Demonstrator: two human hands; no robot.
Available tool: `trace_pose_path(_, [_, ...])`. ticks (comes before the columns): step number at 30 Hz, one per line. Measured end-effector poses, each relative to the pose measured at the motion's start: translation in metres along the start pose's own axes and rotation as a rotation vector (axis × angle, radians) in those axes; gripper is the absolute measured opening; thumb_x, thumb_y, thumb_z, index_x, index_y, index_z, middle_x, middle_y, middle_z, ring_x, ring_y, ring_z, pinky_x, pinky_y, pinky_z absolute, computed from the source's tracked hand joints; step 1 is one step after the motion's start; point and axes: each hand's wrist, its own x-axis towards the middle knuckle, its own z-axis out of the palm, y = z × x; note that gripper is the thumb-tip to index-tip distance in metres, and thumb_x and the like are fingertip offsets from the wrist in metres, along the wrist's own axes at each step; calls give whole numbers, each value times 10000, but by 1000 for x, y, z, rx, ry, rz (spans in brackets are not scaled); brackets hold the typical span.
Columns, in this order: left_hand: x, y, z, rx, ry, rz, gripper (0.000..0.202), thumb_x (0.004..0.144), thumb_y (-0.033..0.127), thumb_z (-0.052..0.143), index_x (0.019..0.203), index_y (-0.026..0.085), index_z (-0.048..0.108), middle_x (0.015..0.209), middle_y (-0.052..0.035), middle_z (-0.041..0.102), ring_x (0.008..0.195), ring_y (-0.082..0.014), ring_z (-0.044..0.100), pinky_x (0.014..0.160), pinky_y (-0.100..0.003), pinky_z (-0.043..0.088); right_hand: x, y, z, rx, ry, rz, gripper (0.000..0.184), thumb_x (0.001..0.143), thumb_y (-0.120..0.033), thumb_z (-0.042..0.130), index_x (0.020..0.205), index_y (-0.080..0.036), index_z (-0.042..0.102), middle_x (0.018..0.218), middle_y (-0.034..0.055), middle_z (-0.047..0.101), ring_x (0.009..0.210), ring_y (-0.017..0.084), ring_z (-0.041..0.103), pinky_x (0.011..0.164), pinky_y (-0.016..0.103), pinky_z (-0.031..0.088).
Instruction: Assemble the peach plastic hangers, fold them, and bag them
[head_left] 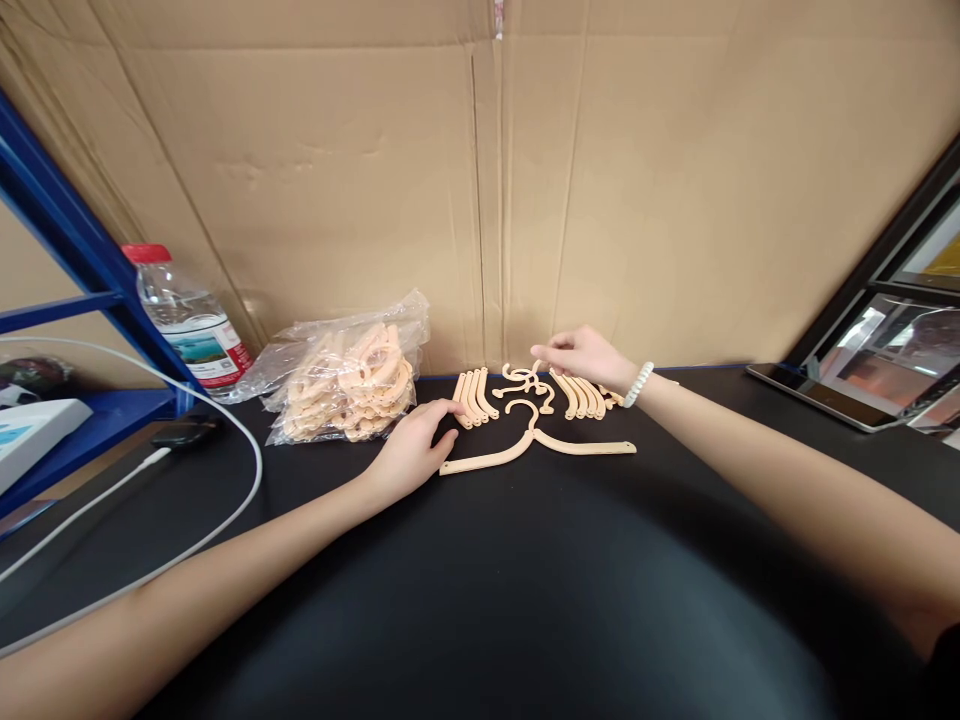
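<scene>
My left hand (pixel 411 452) rests on the black table with thumb and index finger apart. Its fingertips touch the near end of a row of several beige curved hanger arms (pixel 474 398). My right hand (pixel 589 355), with a beaded bracelet on the wrist, reaches over a second row of hanger arms (pixel 579 396). Its fingertips pinch the upper end of a hanger hook at a small pile of hooks (pixel 519 380); the exact grip is partly hidden. Between the hands, in front, a beige hanger (pixel 532 436) lies flat with its two arms spread and its hook pointing away.
A clear plastic bag (pixel 352 375) full of beige hanger parts lies left, beside a red-capped water bottle (pixel 196 335). A white cable (pixel 259 470) loops over the table (pixel 510 600). A tablet (pixel 821 396) lies at right. Cardboard (pixel 360 180) stands behind.
</scene>
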Motion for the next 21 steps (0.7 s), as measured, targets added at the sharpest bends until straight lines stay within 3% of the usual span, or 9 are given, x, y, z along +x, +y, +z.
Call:
trace_pose_path(3, [0, -1, 0, 10, 0, 27, 242, 829, 203, 464, 1033, 214, 595, 1069, -87, 676, 1044, -267, 624, 961, -464, 474, -8, -1, -3, 213, 16, 54, 370, 828, -487, 630, 624, -191, 541, 594, 0, 505, 549, 112, 451, 554, 288, 406])
trace_pose_path(8, [1, -2, 0, 39, -14, 82, 270, 776, 105, 423, 925, 215, 620, 987, -75, 625, 980, -243, 605, 920, -418, 492, -39, 6, -1, 498, -103, 102, 403, 764, -547, 686, 672, -198, 507, 642, -27, 470, 567, 103, 438, 563, 284, 424])
trace_pose_path(15, [4, 0, -6, 112, -81, 148, 204, 869, 207, 422, 845, 224, 623, 944, -72, 585, 874, -245, 593, 839, -400, 507, -93, 24, -5, 868, -179, 300, 275, 730, -339, 796, 696, -175, 578, 639, -29, 515, 591, 95, 438, 565, 255, 380])
trace_pose_path(21, [0, 19, -10, 106, -26, 172, 232, 927, 182, 336, 967, 218, 562, 1130, -90, 573, 897, -215, 611, 788, -348, 517, -108, 28, 0, 1026, -166, 335, 220, 733, -292, 802, 750, -182, 611, 678, -18, 563, 632, 105, 499, 608, 253, 435])
